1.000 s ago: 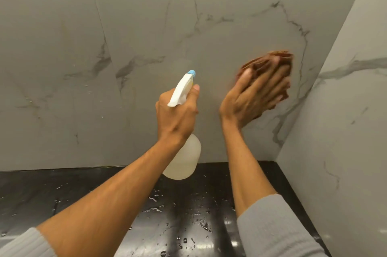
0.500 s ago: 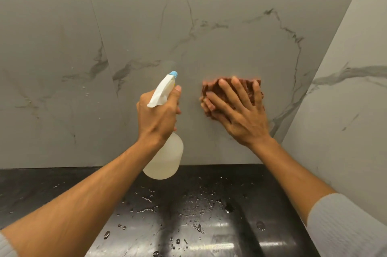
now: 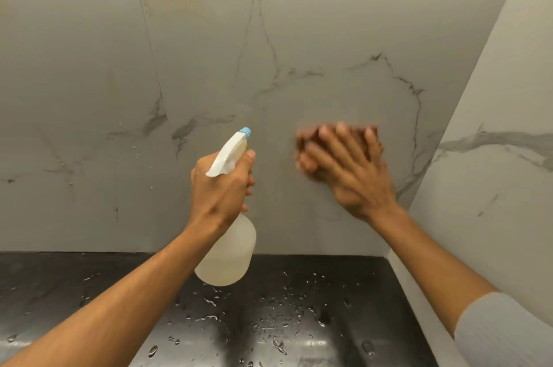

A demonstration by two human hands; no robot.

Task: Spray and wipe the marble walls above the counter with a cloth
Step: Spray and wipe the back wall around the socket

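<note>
Gripping the spray bottle at its neck in the left hand, long axis tilting upward, blue nozzle pointing at the back marble wall. Pressing the brown cloth, blurred, flat under the spread fingers of the right hand, above the wet black counter near its back right corner.

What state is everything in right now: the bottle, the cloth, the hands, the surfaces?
spray bottle: held in the air, nozzle toward the back wall.
left hand: grips the bottle's neck.
cloth: pressed flat on the wall, blurred.
right hand: fingers straight, pressing the cloth.
back wall: a few droplets at left.
counter: wet, dotted with drops.
</note>
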